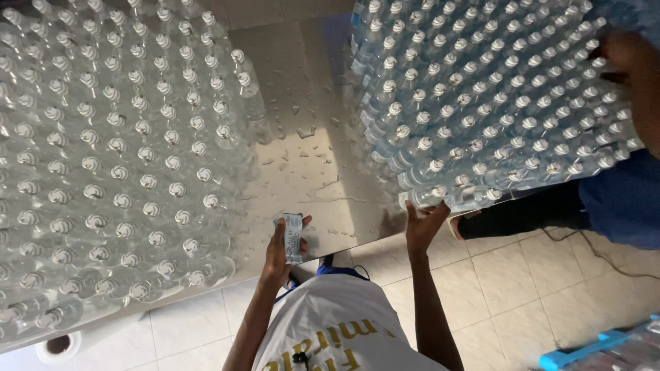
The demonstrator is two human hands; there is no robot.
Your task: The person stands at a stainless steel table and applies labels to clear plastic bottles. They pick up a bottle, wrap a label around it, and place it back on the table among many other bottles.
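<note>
My left hand [278,253] holds a small pale, flat label strip [293,237] over the near edge of a wet steel table [313,165]. My right hand [424,223] reaches up to the near corner of a packed block of capped clear bottles [495,103] on the right and touches a bottle there. A second large block of uncapped clear bottles [117,158] fills the table's left side. Water drops lie on the bare metal between the two blocks.
Another person in blue clothes [622,199] stands at the right, with a hand [629,58] on the far side of the right bottle block. Pale floor tiles [529,288] lie below. A tape roll [58,345] sits low left; a blue crate [605,347] low right.
</note>
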